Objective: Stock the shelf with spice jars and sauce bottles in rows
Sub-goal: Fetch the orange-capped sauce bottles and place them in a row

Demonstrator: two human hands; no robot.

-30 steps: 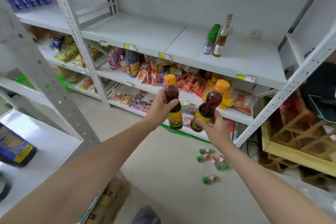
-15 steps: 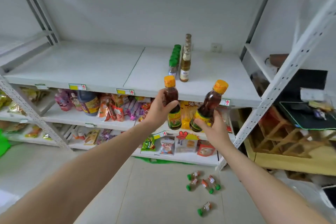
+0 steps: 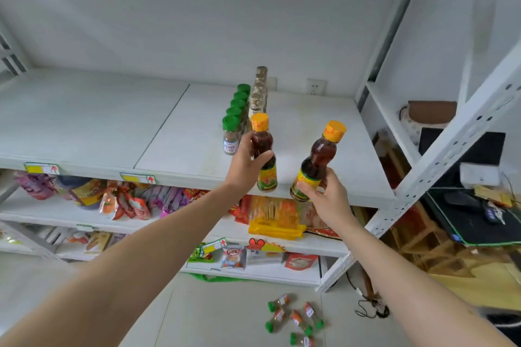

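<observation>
From the head view, we have both arms stretched up and forward toward the middle of the frame. Our left hand point(image 3: 244, 167) wraps its fingers around a sauce bottle point(image 3: 264, 153) with an orange cap, held upright, apparently just over the front of the white shelf point(image 3: 180, 132). Our right hand point(image 3: 327, 197) grips a second sauce bottle point(image 3: 317, 162) low on its label, and this one leans to the right, its base out past the shelf's front edge. So both hands are full, one bottle each!

Just behind the left bottle stands a row of green-capped spice jars point(image 3: 235, 124) running front to back, and beside it a row of clear bottles point(image 3: 258, 90) with silver caps. We judge the upright hold is meant to start a fresh row to the right of those.

At the bottom of the frame, small green-capped bottles point(image 3: 296, 318) lie scattered on the floor, seemingly awaiting their turn.
</observation>
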